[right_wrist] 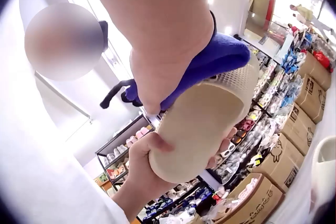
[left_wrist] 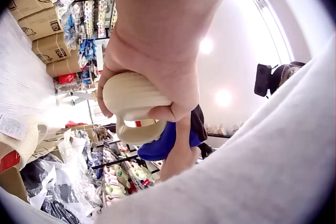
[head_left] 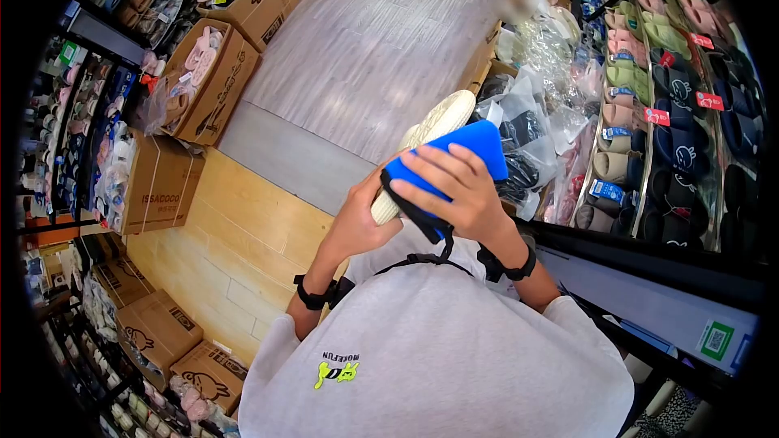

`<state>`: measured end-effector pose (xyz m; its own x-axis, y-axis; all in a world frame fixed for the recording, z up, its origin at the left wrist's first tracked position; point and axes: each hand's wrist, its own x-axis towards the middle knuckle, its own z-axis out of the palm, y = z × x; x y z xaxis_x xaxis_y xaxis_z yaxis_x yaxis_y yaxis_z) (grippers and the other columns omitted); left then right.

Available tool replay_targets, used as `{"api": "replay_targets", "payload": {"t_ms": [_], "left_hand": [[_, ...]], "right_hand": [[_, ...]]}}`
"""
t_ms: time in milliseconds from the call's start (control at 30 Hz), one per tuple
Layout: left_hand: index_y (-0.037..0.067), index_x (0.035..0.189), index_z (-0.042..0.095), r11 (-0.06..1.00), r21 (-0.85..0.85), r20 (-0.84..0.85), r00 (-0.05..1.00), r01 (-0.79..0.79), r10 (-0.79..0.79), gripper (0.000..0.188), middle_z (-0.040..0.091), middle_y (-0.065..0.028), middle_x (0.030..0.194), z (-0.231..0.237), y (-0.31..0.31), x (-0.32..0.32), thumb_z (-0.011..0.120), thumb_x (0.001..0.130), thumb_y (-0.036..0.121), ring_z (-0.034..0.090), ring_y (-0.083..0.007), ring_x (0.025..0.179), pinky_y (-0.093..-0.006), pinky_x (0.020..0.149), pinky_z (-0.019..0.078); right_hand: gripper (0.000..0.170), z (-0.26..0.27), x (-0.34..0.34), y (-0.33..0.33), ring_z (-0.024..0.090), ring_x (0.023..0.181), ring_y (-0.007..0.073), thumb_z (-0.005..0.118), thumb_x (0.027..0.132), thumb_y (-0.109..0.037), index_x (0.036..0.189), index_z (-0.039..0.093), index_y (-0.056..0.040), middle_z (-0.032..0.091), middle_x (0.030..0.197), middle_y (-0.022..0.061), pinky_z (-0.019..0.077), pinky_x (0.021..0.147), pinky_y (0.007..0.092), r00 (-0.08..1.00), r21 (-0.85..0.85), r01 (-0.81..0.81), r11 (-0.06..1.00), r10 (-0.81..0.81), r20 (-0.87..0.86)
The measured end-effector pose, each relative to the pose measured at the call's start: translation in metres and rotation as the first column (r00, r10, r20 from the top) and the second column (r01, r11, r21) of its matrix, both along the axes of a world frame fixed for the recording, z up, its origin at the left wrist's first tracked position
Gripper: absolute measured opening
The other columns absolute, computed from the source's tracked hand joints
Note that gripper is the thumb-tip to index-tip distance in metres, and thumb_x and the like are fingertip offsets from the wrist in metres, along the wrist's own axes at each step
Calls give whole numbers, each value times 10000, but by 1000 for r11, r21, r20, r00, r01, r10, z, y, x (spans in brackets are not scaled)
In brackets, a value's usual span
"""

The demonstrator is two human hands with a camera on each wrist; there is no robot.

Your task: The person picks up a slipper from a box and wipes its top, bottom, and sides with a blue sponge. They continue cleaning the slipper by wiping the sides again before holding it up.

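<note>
A cream clog-style slipper (head_left: 442,120) is tilted up in front of the chest, its inside facing the right wrist camera. The left hand (head_left: 363,215) grips it by one end, thumb on one side and fingers on the other, as the left wrist view shows the ribbed upper (left_wrist: 135,97). Against the slipper lies a soft-looking blue pad (head_left: 492,150) with a black edge and a black cord. The right hand (head_left: 454,186) holds this pad, its fingers spread across the pad's outer face; its thumb is hidden in the head view.
Racks of slippers (head_left: 629,113) stand close on the right, beside bagged footwear (head_left: 527,126). Cardboard boxes (head_left: 166,182) and more racks line the left. A wood-look floor (head_left: 349,49) runs between them. Another pale slipper (left_wrist: 23,142) shows at the left wrist view's edge.
</note>
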<state>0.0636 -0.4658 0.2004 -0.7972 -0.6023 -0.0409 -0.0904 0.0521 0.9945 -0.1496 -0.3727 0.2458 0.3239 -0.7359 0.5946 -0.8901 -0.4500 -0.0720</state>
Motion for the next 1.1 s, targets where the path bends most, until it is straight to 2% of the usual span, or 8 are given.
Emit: {"api": "replay_targets", "payload": {"t_ms": [133, 300, 467, 567, 700, 800, 1000, 1100], "left_hand": [[5, 1615, 486, 999, -12, -29, 999, -32, 31, 888, 684, -218, 1431, 0, 1, -1, 656, 744, -21, 674, -275, 1329, -367, 1136, 488], [3, 1656, 442, 997, -77, -146, 989, -18, 7, 937, 669, -213, 1472, 0, -2, -4, 601, 733, -34, 640, -223, 1356, -345, 1142, 470], [-2, 1656, 440, 999, -51, -144, 990, -12, 5, 927, 660, -208, 1488, -11, 0, -3, 604, 744, -32, 627, -226, 1379, -345, 1150, 464], [-2, 1659, 432, 998, -38, -202, 978, -54, 46, 921, 649, -181, 1498, -9, 2, -3, 590, 752, -40, 604, -228, 1399, -356, 1163, 450], [-14, 1671, 404, 998, 39, -196, 979, -46, 53, 946, 617, -166, 1525, -19, 2, 3, 575, 741, -36, 541, -212, 1452, -337, 1200, 386], [-68, 1649, 391, 996, 73, -189, 980, -43, 56, 950, 561, -160, 1556, -17, 1, 6, 587, 720, -39, 492, -235, 1487, -372, 1258, 336], [-17, 1675, 389, 995, -8, -204, 974, -103, 99, 943, 621, -201, 1519, -14, 4, -1, 581, 752, -48, 559, -228, 1439, -357, 1212, 395], [-8, 1676, 392, 993, -54, -195, 977, -101, 89, 940, 635, -197, 1505, -12, 4, 0, 592, 759, -50, 583, -226, 1412, -349, 1183, 417]], "right_hand": [[433, 3, -12, -7, 633, 1383, 267, 732, 971, -324, 1392, 758, -224, 696, 1479, 76, 430, 1197, 473, 989, -1, 58, 998, -57, 136], [595, 5, -18, -12, 617, 1358, 382, 916, 803, -282, 1367, 781, -145, 686, 1461, 150, 463, 1157, 536, 914, -19, 213, 977, -192, 357], [413, -7, 0, 8, 626, 1386, 254, 672, 994, -253, 1398, 758, -254, 689, 1486, 49, 431, 1189, 463, 998, 22, -3, 1000, 2, 64], [400, -5, -1, 10, 624, 1405, 211, 649, 1005, -246, 1391, 751, -282, 690, 1489, 24, 402, 1216, 425, 996, 62, -82, 995, 79, 43], [557, 8, -19, 0, 634, 1369, 349, 857, 886, -386, 1385, 757, -160, 687, 1479, 112, 448, 1174, 529, 957, 59, 30, 998, -45, 285], [575, -4, -14, -6, 628, 1348, 416, 881, 880, -338, 1391, 752, -109, 668, 1473, 192, 469, 1154, 554, 830, 25, 154, 988, -143, 540], [475, -4, 8, 5, 639, 1353, 300, 818, 908, -367, 1351, 782, -197, 699, 1461, 89, 464, 1145, 485, 985, -2, 46, 999, -45, 164], [494, 0, -2, 3, 656, 1337, 299, 833, 890, -356, 1352, 779, -190, 705, 1446, 93, 489, 1127, 490, 980, 18, 22, 1000, -26, 198]]}}
